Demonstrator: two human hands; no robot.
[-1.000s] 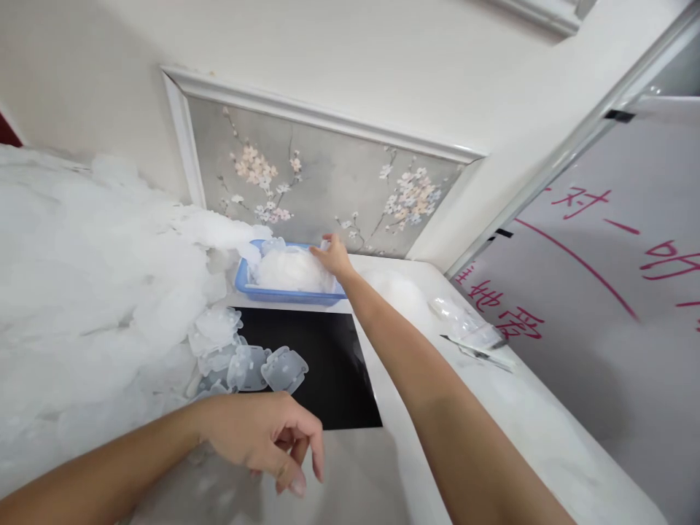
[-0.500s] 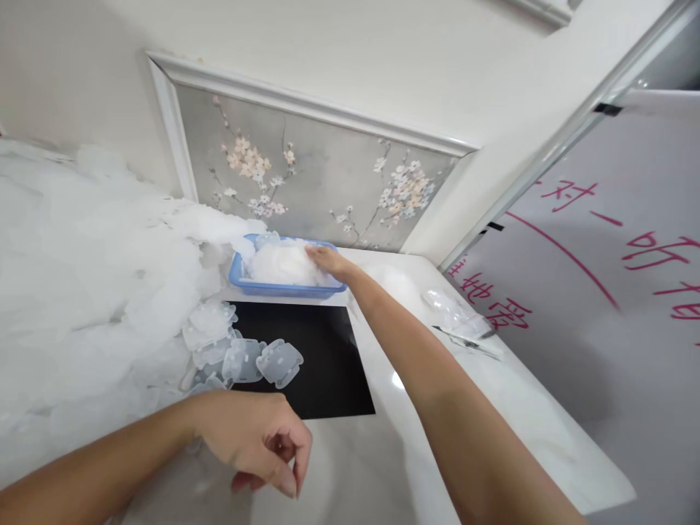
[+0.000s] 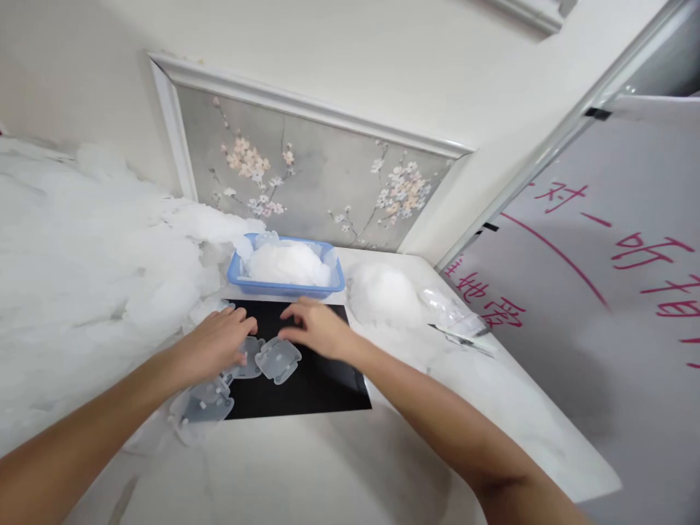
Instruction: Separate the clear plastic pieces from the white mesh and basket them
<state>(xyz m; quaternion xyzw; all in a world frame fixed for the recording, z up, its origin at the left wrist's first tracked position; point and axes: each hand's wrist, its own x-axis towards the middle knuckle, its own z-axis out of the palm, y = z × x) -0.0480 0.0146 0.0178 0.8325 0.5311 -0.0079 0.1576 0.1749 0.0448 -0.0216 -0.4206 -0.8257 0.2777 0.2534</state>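
Note:
Several translucent plastic pieces (image 3: 278, 359) lie on a black mat (image 3: 322, 379), overlapping toward its left edge. My left hand (image 3: 222, 343) is over the pieces at the left, its fingers apart; whether it touches one is unclear. Above the mat, just beyond the rightmost piece, my right hand (image 3: 314, 328) has thumb and fingers apart with nothing between them. Behind the mat stands a blue basket (image 3: 284, 290) holding a white fluffy mass (image 3: 289, 264) and some translucent pieces.
A large pile of whitish translucent pieces (image 3: 82, 292) covers the left side. Another white mound (image 3: 386, 295) and a clear plastic bag (image 3: 448, 310) sit on the white table (image 3: 306, 467) at right. A written whiteboard (image 3: 574, 328) stands beyond.
My right hand has left the basket and come back over the mat, now open. My left hand has moved forward from the front edge to the pieces, its fingers spreading.

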